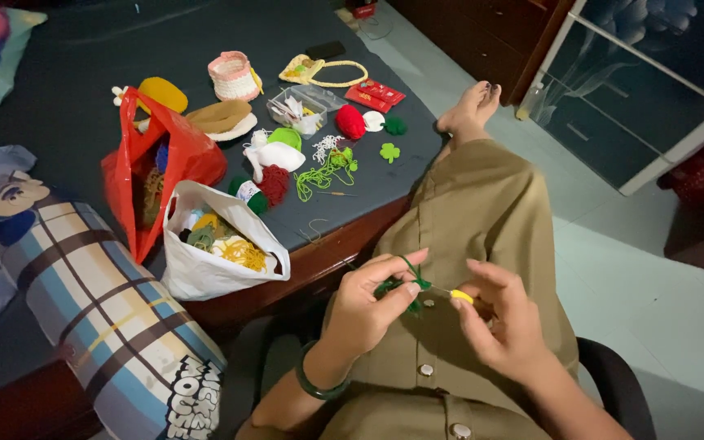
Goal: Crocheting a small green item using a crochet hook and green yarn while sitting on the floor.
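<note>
Between the hands and the bed's dark sheet (75, 98), the white bag (213, 261) and red bag (156, 163) block the near edge. Behind them, yarn pieces (287, 155), a clear box (299, 106) and a small basket (234, 75) crowd the middle. The far left of the sheet lies open. A striped bolster (99, 310) fills the left side. The tiled floor (637, 277) on the right is free.

So the bed (75, 98) takes up the left, with a bolster (99, 301) lying across its near corner. Two bags sit side by side near the front edge, one bag (156, 163) behind, the other bag (217, 261) right at the edge. Further back there's a small basket (234, 76), a clear box (297, 108) to its right, and loose yarn (323, 173) between.
</note>
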